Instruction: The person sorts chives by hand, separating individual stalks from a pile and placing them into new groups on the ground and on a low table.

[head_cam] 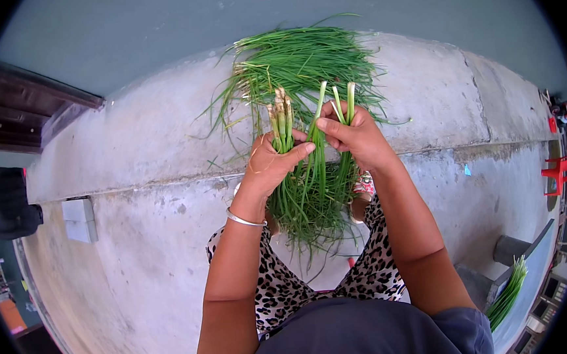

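Observation:
My left hand (267, 163) grips a small bunch of chives (281, 120), its brown, sheathed root ends pointing up. Beside it, my right hand (362, 134) holds a few stalks (351, 98) with pale, clean ends. One pale-ended stalk (321, 98) is pinched by the right thumb and fingers, and its green part passes close to my left thumb. The long leaves hang down over a loose heap of greens (311, 219) between my feet. Beyond both hands, a broad pile of chives (305, 59) lies across the raised concrete ledge, white ends to the left.
The concrete ledge (431, 97) drops in a step to the lower concrete floor (146, 265). Grey blocks (79, 221) stand on the left, near dark wooden furniture (27, 106). At right are a red plastic stool (556, 176) and another chive bundle (511, 292) on a slab.

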### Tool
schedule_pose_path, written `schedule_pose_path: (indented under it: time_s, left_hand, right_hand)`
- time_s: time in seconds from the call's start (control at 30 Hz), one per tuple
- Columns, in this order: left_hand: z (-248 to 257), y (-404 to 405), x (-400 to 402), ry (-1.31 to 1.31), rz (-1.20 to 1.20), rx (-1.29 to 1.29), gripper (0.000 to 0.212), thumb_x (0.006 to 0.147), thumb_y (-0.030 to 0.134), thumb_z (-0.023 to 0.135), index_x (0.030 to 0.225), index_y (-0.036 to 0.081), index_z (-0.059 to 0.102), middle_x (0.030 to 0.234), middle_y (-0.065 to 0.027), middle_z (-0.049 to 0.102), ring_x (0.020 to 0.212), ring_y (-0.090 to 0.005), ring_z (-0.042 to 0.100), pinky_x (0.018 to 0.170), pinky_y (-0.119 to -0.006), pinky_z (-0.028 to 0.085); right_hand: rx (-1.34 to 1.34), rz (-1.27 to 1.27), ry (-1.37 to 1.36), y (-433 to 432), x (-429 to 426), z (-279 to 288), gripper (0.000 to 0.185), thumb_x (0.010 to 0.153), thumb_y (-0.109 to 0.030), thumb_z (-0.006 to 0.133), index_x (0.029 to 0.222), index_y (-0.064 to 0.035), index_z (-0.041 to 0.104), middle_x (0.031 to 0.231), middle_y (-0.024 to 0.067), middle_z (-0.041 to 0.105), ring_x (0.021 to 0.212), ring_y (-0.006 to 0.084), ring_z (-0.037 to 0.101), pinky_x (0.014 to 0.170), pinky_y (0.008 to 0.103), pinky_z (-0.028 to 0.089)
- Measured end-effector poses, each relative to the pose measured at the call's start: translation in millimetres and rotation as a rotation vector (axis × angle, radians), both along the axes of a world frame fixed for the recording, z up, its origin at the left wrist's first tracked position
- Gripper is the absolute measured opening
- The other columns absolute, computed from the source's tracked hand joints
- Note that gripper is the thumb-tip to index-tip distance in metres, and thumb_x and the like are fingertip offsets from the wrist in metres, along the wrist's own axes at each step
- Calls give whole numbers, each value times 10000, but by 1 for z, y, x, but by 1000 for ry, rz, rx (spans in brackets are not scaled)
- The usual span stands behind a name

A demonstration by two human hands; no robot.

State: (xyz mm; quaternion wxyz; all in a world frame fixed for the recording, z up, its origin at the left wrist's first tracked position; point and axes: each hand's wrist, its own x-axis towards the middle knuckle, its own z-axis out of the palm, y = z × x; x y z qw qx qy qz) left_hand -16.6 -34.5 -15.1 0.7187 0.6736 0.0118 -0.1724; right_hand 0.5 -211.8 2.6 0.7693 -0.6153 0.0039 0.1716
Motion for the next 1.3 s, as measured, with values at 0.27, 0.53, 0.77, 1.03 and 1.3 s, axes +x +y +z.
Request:
schedule_pose_path:
  time_s: [0.27, 0.53, 0.77, 1.03, 1.3]
  left_hand:
    - [0, 5, -1, 7, 71, -16, 189, 706, 151, 721, 760, 17, 599, 596, -1, 536, 489, -71, 453, 448, -213, 372]
    - [0, 10, 1, -22, -2, -2, 152, 752, 138, 670, 831, 27, 604, 676, -47, 588, 541, -81, 486, 469, -207, 372]
    - [-2, 15, 2, -10, 30, -112, 172, 769, 133, 653, 881, 22, 583, 828, -97, 629, 669, -104, 569, 490, -207, 383]
    - [-2, 16, 1, 48, -14, -66, 193, 754, 111, 669, 890, 22, 566, 811, -79, 614, 611, -93, 533, 483, -201, 380]
    - [-3, 7, -3, 31, 32, -20, 257, 694, 147, 737, 840, 36, 557, 646, -11, 556, 537, -77, 502, 469, -206, 395]
  right_hand:
    - [-84, 57, -142, 6, -3, 1, 131, 752, -103, 676, 815, -48, 575, 623, -49, 495, 530, 22, 401, 460, 181, 301]
    - [-228, 44, -178, 0, -1, -2, 118, 760, -108, 644, 781, -8, 584, 657, -49, 510, 596, 30, 430, 527, 200, 344]
    - [-127, -10, 1, -7, 2, 0, 131, 758, -113, 653, 833, -16, 607, 627, -36, 524, 527, 29, 433, 461, 190, 327]
    - [37, 55, 69, -2, 0, -4, 156, 766, -128, 664, 861, -27, 594, 592, -40, 496, 467, 33, 386, 421, 182, 293]
    - [26, 49, 25, 10, -2, -7, 143, 758, -113, 672, 844, -27, 596, 627, -29, 524, 508, 34, 429, 450, 183, 329]
